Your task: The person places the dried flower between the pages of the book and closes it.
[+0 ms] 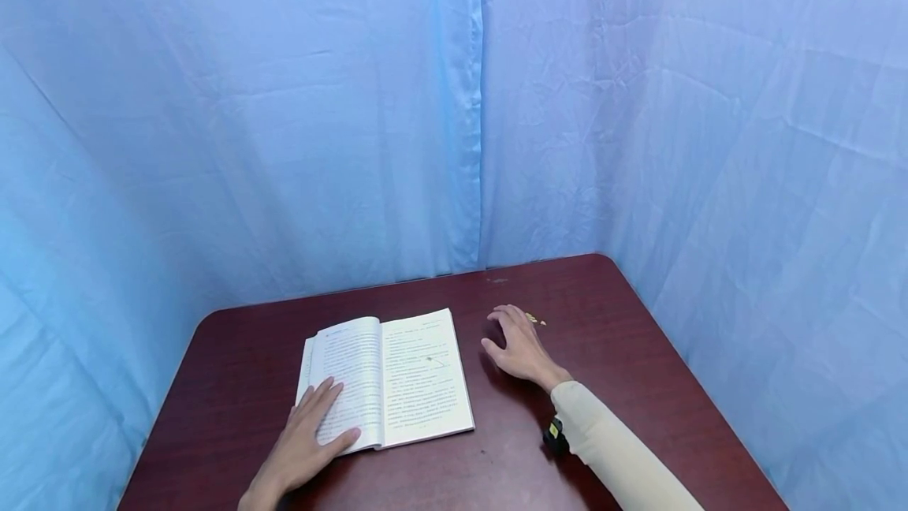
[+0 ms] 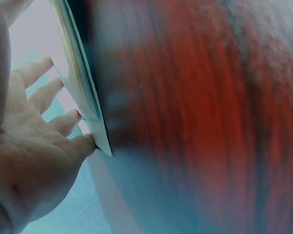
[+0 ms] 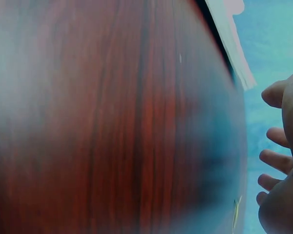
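An open book [image 1: 418,377] with printed pages lies on the dark red table. My left hand [image 1: 303,434] rests on the lower part of its left page, fingers spread, the thumb near the bottom edge by the spine. From the side, the left wrist view shows the fingertips along the book's edge [image 2: 80,63]. To the right of the book is my right hand [image 1: 521,345], above the table with fingers loosely bent and nothing in them. Just beyond its fingers lie small yellow pieces [image 1: 537,319], partly hidden by the hand in the head view.
The wooden table [image 1: 248,353] has rounded far corners. Blue curtains [image 1: 340,140] hang close behind it and along both sides. A black device with a yellow mark [image 1: 556,434] is on the right wrist, beneath the pale sleeve [image 1: 617,448].
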The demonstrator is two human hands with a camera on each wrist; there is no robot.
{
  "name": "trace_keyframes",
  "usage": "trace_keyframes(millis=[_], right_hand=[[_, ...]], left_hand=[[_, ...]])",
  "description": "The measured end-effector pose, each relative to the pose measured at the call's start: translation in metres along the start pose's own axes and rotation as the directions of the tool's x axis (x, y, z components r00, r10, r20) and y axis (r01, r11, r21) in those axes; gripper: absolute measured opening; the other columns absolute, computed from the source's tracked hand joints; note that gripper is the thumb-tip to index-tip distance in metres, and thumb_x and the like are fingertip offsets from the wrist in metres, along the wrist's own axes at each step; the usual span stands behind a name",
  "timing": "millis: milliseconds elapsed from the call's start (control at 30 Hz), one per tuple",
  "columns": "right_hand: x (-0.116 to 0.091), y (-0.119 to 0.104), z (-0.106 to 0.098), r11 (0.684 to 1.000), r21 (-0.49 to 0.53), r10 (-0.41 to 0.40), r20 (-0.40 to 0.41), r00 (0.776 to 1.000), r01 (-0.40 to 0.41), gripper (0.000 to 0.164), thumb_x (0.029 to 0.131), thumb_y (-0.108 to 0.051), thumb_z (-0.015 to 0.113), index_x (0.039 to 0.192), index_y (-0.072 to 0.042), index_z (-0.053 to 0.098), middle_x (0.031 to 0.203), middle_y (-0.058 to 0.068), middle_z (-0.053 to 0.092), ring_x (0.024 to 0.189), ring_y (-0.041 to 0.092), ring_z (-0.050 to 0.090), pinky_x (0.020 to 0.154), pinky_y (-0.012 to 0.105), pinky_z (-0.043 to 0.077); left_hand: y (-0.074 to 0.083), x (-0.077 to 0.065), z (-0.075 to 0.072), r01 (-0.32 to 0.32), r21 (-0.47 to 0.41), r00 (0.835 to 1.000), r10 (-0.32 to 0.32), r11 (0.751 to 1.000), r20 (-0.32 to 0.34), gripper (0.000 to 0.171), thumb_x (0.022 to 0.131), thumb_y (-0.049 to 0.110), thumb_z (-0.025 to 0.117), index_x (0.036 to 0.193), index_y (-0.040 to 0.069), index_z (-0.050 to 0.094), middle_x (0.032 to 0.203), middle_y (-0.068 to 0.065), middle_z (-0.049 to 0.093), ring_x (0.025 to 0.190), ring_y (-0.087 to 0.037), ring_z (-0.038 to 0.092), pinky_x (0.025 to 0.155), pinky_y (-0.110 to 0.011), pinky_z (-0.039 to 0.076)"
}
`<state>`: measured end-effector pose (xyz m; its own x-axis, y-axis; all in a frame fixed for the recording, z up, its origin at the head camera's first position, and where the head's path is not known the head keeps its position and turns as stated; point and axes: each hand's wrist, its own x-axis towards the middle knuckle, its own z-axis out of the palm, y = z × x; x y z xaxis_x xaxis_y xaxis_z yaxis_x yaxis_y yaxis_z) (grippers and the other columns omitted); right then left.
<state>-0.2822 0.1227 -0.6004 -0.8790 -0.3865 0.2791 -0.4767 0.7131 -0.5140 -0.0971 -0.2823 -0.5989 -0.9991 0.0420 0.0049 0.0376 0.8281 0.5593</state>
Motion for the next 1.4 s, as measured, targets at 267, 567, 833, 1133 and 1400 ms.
trace_keyframes(millis=[267,567,833,1133,1400], right_hand=[[0.011,0.01,0.002,0.998,-0.054,0.03,0.044,0.999,-0.028,0.058,0.096,-0.038,0.069,0.142,-0.005,0.058,0.149,0.018,0.056,0.148,0.043,0.042,0.123,0.061,0.033],[0.034,0.004,0.008,0.999,-0.041,0.034,0.102,0.994,-0.03,0.065,0.099,-0.047,0.063,0.149,-0.006,0.052,0.154,0.018,0.053,0.151,0.04,0.04,0.126,0.056,0.03],[0.052,-0.012,0.016,0.998,0.019,0.046,0.212,0.976,-0.051,0.069,0.102,-0.05,0.058,0.156,-0.009,0.045,0.161,0.014,0.047,0.154,0.036,0.036,0.127,0.054,0.032],[0.063,-0.025,0.027,1.0,0.026,-0.012,0.33,0.944,0.003,0.066,0.104,-0.044,0.058,0.159,-0.014,0.041,0.163,0.009,0.046,0.153,0.03,0.041,0.125,0.049,0.037],[0.066,-0.032,0.03,0.999,-0.029,-0.02,0.334,0.942,0.031,0.06,0.103,-0.041,0.059,0.156,-0.016,0.046,0.159,0.011,0.051,0.151,0.034,0.043,0.123,0.052,0.038]], left_hand=[[0.002,-0.001,-0.002,-0.015,0.001,1.0,0.015,1.0,-0.016,0.089,0.088,0.064,0.072,0.16,0.02,0.042,0.169,-0.012,0.035,0.156,-0.049,0.026,0.118,-0.078,0.022],[0.005,-0.001,-0.004,-0.023,0.001,0.999,0.023,1.0,-0.022,0.087,0.089,0.063,0.071,0.16,0.02,0.042,0.169,-0.013,0.034,0.156,-0.05,0.026,0.118,-0.078,0.023],[0.005,-0.002,-0.004,-0.026,-0.005,0.999,0.026,1.0,-0.022,0.087,0.089,0.062,0.072,0.16,0.02,0.042,0.169,-0.013,0.035,0.156,-0.05,0.026,0.117,-0.079,0.023],[0.003,-0.001,-0.002,-0.034,-0.001,0.999,0.034,0.999,-0.03,0.088,0.088,0.063,0.072,0.159,0.019,0.044,0.168,-0.013,0.037,0.155,-0.05,0.028,0.116,-0.079,0.024],[0.0,0.0,-0.001,-0.012,-0.003,1.0,0.012,1.0,-0.01,0.09,0.088,0.066,0.071,0.16,0.02,0.042,0.17,-0.011,0.034,0.157,-0.048,0.026,0.118,-0.078,0.023]])
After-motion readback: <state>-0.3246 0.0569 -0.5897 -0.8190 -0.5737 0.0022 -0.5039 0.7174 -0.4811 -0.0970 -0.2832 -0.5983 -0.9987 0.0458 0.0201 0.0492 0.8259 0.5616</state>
